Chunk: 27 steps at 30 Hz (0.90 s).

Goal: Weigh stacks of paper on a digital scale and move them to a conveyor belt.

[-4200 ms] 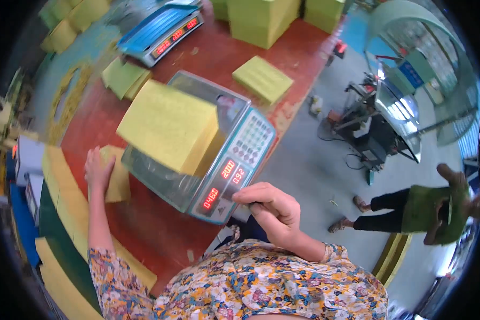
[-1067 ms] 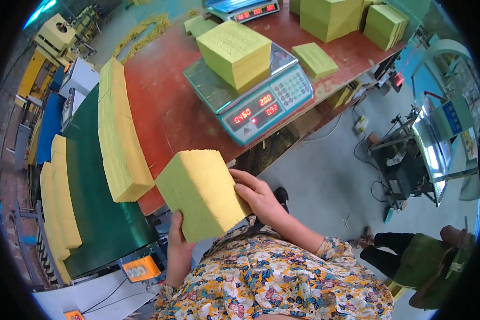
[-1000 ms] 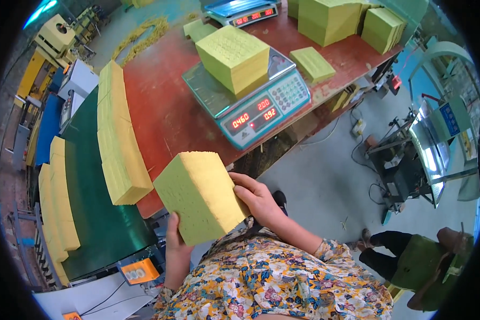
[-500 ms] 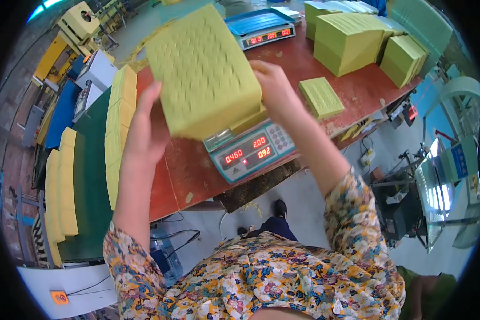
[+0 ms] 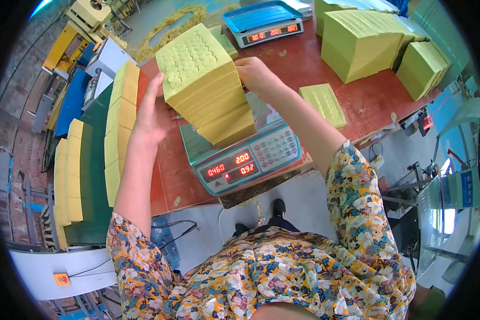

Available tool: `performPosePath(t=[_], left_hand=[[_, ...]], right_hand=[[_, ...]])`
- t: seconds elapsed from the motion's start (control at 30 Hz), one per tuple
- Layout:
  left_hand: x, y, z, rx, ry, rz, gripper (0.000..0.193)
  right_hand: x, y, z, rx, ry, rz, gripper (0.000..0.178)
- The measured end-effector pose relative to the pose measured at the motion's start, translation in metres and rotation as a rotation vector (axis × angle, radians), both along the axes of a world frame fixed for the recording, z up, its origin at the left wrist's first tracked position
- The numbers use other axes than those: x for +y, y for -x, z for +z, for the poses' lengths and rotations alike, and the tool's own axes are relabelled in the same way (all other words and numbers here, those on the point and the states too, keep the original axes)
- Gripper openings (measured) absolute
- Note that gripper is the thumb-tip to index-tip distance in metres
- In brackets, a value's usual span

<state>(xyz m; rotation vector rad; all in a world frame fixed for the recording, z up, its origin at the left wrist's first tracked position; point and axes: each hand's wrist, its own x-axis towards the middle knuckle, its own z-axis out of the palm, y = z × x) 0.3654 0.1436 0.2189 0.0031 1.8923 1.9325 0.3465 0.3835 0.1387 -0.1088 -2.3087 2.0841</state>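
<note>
A tall stack of yellow paper sheets, its top punched with rows of round coin-like cuts, stands tilted between my two hands. My left hand presses its left side with the thumb pointing up. At its right side, my right hand grips the stack, its fingertips partly hidden behind the paper. Beneath is a teal-edged weighing scale with a lit red display and a keypad. The stack's lower end is over the scale's pan; whether its full weight rests there I cannot tell.
To the right lies a thin yellow paper pad. Farther back stand a second scale with a blue tray and large yellow paper stacks. On the left, a green conveyor belt carries rows of yellow stacks. The red table ends just before me.
The stack has come lower and tipped, so its layered front side now shows. More of the near scale is visible. Both hands have kept hold of the stack.
</note>
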Motion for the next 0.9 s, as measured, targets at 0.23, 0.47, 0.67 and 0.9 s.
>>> performPosePath(t=[0.23, 0.47, 0.67, 0.9], left_hand=[[0.007, -0.008, -0.001, 0.05, 0.018, 0.049, 0.086], [0.002, -0.016, -0.003, 0.072, -0.012, 0.057, 0.073], [-0.01, -0.01, -0.013, 0.065, -0.027, 0.006, 0.07], [-0.005, -0.007, -0.042, 0.025, -0.238, 0.399, 0.047]], right_hand=[[0.001, -0.005, -0.005, 0.039, -0.012, 0.006, 0.029], [-0.005, -0.01, -0.003, 0.153, -0.146, -0.03, 0.028], [-0.002, -0.021, -0.004, 0.242, -0.26, -0.106, 0.03], [0.003, -0.042, -0.044, 0.138, 0.4, -0.123, 0.031]])
